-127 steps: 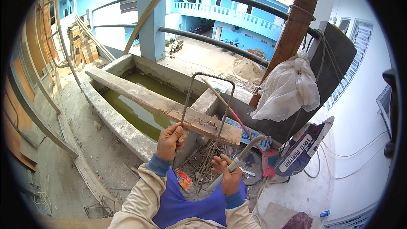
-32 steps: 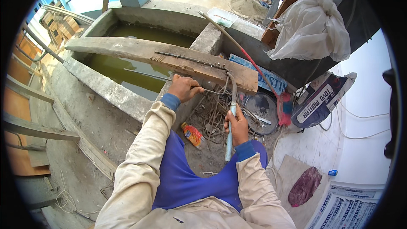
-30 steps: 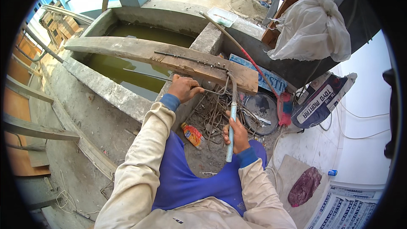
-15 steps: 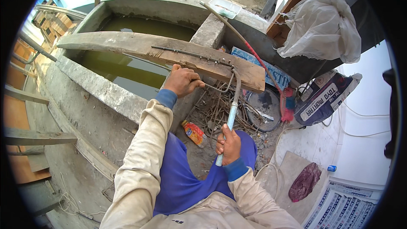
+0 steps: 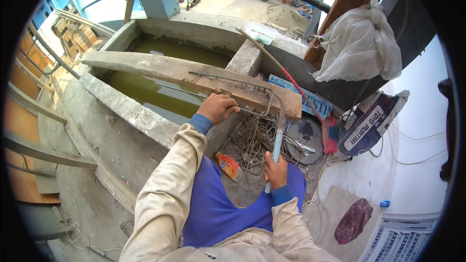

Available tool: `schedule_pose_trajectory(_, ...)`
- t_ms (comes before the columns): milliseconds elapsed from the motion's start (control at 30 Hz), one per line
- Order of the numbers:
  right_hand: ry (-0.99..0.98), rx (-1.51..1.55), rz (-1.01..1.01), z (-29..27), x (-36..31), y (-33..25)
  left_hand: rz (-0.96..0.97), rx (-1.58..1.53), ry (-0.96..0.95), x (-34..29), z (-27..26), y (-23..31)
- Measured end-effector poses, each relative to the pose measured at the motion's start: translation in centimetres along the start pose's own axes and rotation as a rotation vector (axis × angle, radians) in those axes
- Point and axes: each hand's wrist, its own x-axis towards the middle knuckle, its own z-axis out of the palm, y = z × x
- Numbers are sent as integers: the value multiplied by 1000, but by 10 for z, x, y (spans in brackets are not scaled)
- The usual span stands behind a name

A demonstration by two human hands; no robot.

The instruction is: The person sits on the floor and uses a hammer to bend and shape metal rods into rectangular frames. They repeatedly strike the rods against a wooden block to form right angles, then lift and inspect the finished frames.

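A wooden plank (image 5: 145, 70) studded with small metal pins lies across a concrete water tank. My left hand (image 5: 218, 108) is closed around a thin steel bar (image 5: 253, 113), just in front of the plank's edge. To the right of that hand the bar turns a corner up to the plank. A straight length of bar also lies along the plank's top among the pins. My right hand (image 5: 276, 171) grips the pale blue handle of a bar-bending lever (image 5: 277, 143). The lever's curved, rusty head meets the bar near the plank's right end; their exact contact is too small to tell.
Beneath the plank's right end lies a pile of bent steel pieces (image 5: 252, 140), beside a round dark basin (image 5: 306, 133). An orange packet (image 5: 228, 166) is near my knee. A red-and-wood pole (image 5: 286, 73) leans on the tank wall (image 5: 131, 109). A white plastic bag (image 5: 361, 46) hangs at right.
The view has tilted up, so most of the scene sits lower in the picture. Both hands keep their hold, and the lever has shifted slightly against the plank.
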Motion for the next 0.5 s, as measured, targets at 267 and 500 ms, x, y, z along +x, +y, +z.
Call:
schedule_pose_trajectory(267, -204, 106, -351, -16, -20, -66, -95, -332, 377, 96, -97, 31)
schedule_pose_trajectory(500, 52, 7, -911, 54, -22, -103, -345, -1192, 593, 127, -163, 127)
